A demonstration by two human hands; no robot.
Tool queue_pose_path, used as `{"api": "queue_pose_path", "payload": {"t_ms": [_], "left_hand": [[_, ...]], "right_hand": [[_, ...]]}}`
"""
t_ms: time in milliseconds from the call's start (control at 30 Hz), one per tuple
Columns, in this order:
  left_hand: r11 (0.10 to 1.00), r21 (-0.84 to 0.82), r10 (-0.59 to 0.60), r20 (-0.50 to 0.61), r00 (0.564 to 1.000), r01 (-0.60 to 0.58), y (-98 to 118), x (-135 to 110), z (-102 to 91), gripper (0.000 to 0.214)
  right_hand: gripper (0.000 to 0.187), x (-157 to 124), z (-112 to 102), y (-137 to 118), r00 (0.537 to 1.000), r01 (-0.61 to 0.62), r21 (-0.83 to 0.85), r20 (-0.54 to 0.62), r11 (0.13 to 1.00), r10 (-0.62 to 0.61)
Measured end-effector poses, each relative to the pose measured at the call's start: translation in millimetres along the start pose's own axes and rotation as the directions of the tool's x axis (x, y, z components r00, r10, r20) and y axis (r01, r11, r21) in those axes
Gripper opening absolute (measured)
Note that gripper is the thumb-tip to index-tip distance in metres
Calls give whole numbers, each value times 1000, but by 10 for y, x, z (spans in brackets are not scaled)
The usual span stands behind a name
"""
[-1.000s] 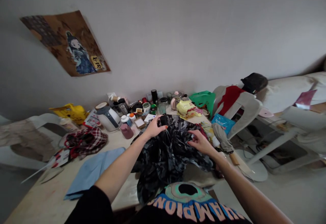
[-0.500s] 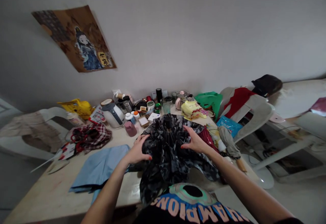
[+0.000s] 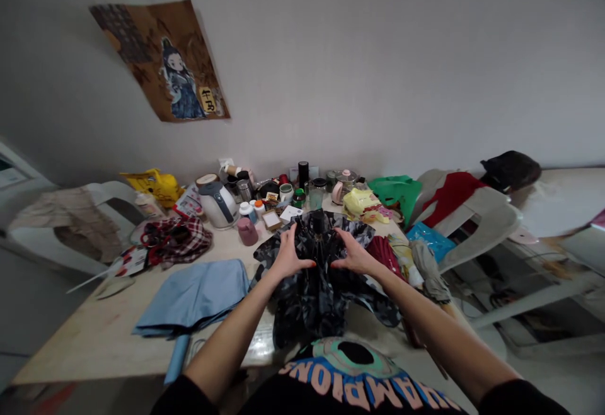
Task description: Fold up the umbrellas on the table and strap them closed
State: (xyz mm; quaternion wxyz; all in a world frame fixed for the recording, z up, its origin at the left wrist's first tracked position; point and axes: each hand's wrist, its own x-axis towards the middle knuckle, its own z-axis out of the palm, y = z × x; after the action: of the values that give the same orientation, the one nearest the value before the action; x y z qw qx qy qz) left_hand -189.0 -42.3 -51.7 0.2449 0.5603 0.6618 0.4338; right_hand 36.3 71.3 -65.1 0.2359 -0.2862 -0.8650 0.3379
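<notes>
A folding umbrella (image 3: pixel 326 298) in black and grey camouflage lies half collapsed at the table's front, its loose cloth bunched around the ribs. Its black end (image 3: pixel 318 218) points towards the wall. My left hand (image 3: pixel 290 257) curves around the cloth on the left of the ribs, thumb inward. From the right, my right hand (image 3: pixel 353 256) cups the opposite side in the same way. Both thumbs lie close to each other over the middle, and the fingertips are partly sunk in the folds. Left of the umbrella rests a folded light blue umbrella (image 3: pixel 196 295).
A pink cup (image 3: pixel 247 231), a kettle (image 3: pixel 218 203), bottles and jars crowd the table's back. A dark red folded umbrella (image 3: pixel 385 254) and a grey one (image 3: pixel 426 270) lie on the right. Plaid cloth (image 3: pixel 186 242) sits on the left. White chairs (image 3: pixel 491 223) flank the table.
Both hands have moved inward from either side and now press the camouflage cloth towards the ribs. The umbrella's spread has become narrower. The camera view has shifted slightly.
</notes>
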Motion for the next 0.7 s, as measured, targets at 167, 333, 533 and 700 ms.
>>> {"api": "queue_pose_path", "payload": {"t_ms": [167, 333, 533, 700], "left_hand": [[992, -119, -32, 112, 993, 45, -111, 72, 102, 114], [994, -107, 40, 212, 976, -17, -65, 95, 230, 119], [996, -49, 84, 155, 984, -78, -25, 217, 283, 107], [999, 37, -16, 200, 980, 8, -50, 311, 249, 97]], "right_hand": [[106, 18, 64, 39, 1000, -29, 40, -11, 999, 29], [104, 79, 141, -4, 998, -47, 66, -38, 997, 49], [80, 115, 155, -14, 998, -52, 47, -36, 998, 54], [96, 136, 148, -5, 993, -56, 47, -102, 997, 61]]}}
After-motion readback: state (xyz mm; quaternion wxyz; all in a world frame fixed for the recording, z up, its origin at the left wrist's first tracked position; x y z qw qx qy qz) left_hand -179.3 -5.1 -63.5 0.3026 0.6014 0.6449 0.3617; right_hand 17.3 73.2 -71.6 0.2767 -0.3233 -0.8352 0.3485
